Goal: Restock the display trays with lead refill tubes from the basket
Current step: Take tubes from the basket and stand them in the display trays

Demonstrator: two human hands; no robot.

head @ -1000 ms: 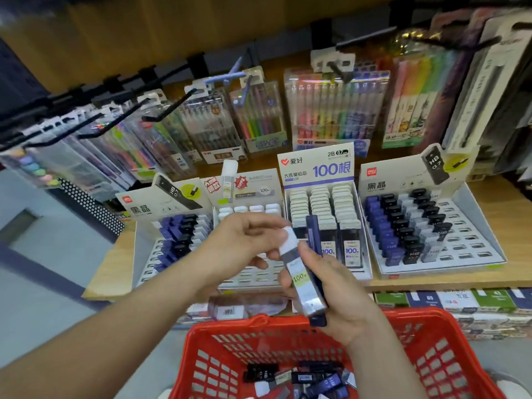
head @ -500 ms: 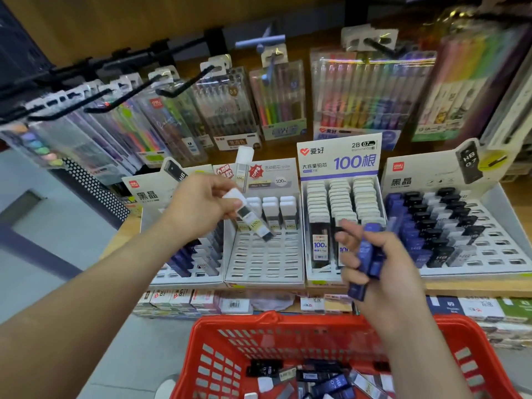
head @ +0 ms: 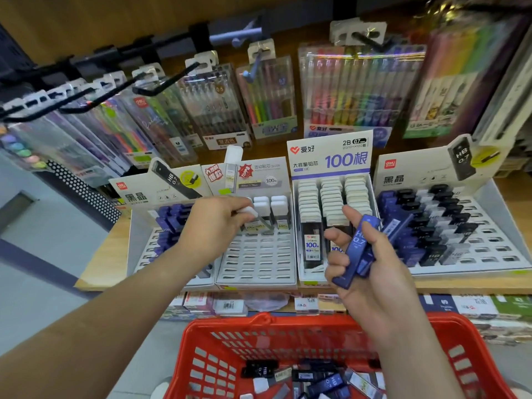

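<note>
Slotting a white-capped refill tube (head: 253, 216) into the second tray from the shelf's left edge (head: 259, 254)

Left hand (head: 214, 223) pinched on the tube's cap end, tip at a slot; right hand (head: 365, 263) closed around blue HB 0.7 tubes (head: 358, 249) above the red basket (head: 218, 338). Likely light, stiff, slick plastic: best gripped by the flat sides. Rows toward the shelf's front edge lie free; filled slots crowd behind

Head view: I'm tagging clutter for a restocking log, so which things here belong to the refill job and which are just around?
Part of the job:
- white-capped tube in left hand
- blue tubes in right hand
- red basket
- slotted tray

Just around:
- hanging pen packs
- boxes under the shelf
</note>
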